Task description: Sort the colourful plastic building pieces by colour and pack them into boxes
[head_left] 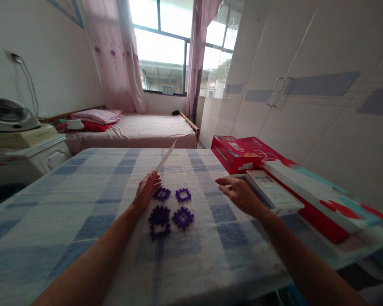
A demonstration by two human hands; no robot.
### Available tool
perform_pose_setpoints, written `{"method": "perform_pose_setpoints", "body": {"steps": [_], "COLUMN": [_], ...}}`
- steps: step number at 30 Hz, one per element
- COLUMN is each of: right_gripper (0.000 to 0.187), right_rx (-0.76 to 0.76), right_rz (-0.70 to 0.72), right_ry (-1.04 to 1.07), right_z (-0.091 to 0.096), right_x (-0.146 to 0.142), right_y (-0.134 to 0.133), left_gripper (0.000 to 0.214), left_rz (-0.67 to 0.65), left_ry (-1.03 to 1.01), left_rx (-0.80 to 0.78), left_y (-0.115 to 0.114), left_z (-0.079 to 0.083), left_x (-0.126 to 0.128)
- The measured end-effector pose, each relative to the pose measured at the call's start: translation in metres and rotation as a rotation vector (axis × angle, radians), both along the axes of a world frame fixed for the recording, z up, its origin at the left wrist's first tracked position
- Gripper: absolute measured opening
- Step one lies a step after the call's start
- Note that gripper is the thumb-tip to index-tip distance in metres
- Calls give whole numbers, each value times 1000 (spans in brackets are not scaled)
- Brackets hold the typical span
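My left hand (147,189) pinches a white sheet of paper (166,156) that sticks up edge-on over the table. Just right of that hand lie several purple interlocking plastic tiles (171,208) on the blue-and-white checked tablecloth (83,212). Two tiles sit at the back, and the rest are grouped in front of them. My right hand (238,192) hovers over the cloth with its fingers stretched out toward the tiles, holding nothing. It is beside a white booklet (274,191) lying on a box.
Red boxes (236,154) and a long white-lidded box (322,195) line the table's right edge, against a white wardrobe (306,85). A bed (140,129) with folded bedding stands behind the table, under the window. A fan (6,114) sits on a cabinet at left.
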State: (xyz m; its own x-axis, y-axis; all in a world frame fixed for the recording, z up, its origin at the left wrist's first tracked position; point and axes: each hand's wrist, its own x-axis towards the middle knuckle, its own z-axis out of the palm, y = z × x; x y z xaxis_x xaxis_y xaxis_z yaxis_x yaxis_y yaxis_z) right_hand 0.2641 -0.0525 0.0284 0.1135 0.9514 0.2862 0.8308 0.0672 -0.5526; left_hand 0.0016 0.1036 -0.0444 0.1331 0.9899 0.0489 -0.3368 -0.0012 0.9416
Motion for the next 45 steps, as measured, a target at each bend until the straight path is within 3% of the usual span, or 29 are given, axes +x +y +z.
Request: {"method": "perform_pose_setpoints", "body": {"steps": [6, 13, 15, 19, 23, 26, 29, 33, 37, 40, 43, 45], "right_gripper": [43, 51, 53, 29, 25, 18, 18, 26, 40, 35, 24, 22], "right_rx": [-109, -55, -51, -83, -298, -306, -241, -281, -313, -351, -417, -490], "right_rz": [232, 177, 169, 229, 433, 576, 626, 579, 493, 476, 442, 474], "right_ry": [-141, -254, -212, 11, 291, 218, 24, -122, -131, -112, 6, 216], "right_z": [-33, -54, -52, -35, -18, -19, -27, -29, -32, -33, -25, -17], "right_x": [-72, -77, -71, -62, -60, -67, -74, -78, -75, -70, -66, -69], "right_y": [53, 65, 61, 51, 39, 33, 31, 27, 26, 27, 27, 28], "left_gripper": [51, 54, 54, 56, 58, 59, 59, 58, 60, 60, 59, 59], "left_rz": [-1, 5, -4, -18, -15, -3, -2, -3, -5, -7, -19, -31], "left_ry": [-11, 10, 24, 51, 56, 65, 67, 68, 85, 92, 94, 99], "left_rx": [3, 31, 43, 53, 63, 59, 59, 68, 78, 81, 92, 97], "left_y": [-2, 2, 3, 4, 4, 3, 3, 2, 3, 2, 2, 2], "left_z": [2, -3, -6, -8, -8, -6, -5, -5, -6, -6, -5, -5], "left_x": [0, 1, 0, 0, 0, 0, 0, 0, 0, 1, 1, 1]}}
